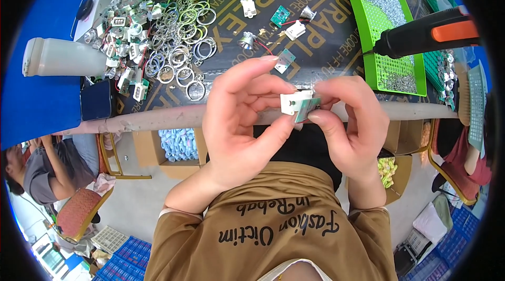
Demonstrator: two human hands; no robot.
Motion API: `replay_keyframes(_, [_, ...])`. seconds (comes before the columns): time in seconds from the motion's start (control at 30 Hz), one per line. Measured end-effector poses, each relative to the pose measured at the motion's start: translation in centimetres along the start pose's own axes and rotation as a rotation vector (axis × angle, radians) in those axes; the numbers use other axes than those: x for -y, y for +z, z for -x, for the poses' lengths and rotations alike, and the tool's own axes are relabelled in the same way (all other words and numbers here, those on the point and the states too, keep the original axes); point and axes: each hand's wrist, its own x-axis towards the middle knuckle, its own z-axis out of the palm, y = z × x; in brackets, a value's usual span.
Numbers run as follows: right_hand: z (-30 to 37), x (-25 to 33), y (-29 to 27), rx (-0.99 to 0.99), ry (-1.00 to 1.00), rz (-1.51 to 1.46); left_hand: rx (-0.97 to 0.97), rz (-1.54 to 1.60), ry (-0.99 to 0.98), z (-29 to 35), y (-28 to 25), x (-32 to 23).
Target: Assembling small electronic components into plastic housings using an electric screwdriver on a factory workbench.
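Note:
Just past the table's near edge, my left hand (239, 123) is closed with thumb and fingertips on a small white plastic housing (288, 104). A green circuit board (307, 109) stands tilted against the housing's right side, its far edge pinched by my right hand (355, 123). My fingertips hide part of both pieces. Beyond my hands lie another circuit board (285, 60) wired to a silvery reflector cup (247, 40), a green board (280, 16), a white housing (295, 30) with a second reflector (307, 13) beside it, and a white plastic piece (248, 8).
Metal key rings (184, 44) and wired lamp assemblies (126, 39) are heaped at left, beside a white bottle (63, 57). A black-and-orange power screwdriver (421, 36) reaches over a green tray (368, 70) of screws. Cardboard boxes (150, 147) stand below; people sit on both sides.

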Motion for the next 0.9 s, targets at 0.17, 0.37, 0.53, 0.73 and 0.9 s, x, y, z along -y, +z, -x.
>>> replay_keyframes(0.17, [-0.4,-0.2,-0.1,-0.095,-0.196,0.071,0.008,-0.101,0.061,0.0,-0.2,0.2])
replay_keyframes(0.37, [-0.4,0.0,-0.1,-0.102,-0.176,0.138,0.026,-0.136,0.056,-0.1,-0.3,-0.3])
replay_keyframes(0.53, [-0.6,0.0,0.1,-0.114,-0.189,0.164,0.023,-0.128,0.033,-0.1,-0.3,-0.4])
replay_keyframes(0.73, [-0.4,0.0,0.1,-0.121,-0.213,0.198,0.011,-0.14,0.034,0.0,-0.4,-0.4])
replay_keyframes(0.9, [-0.4,-0.3,0.4,-0.154,-0.282,0.227,0.049,0.056,-0.032,-0.3,-0.2,-1.1])
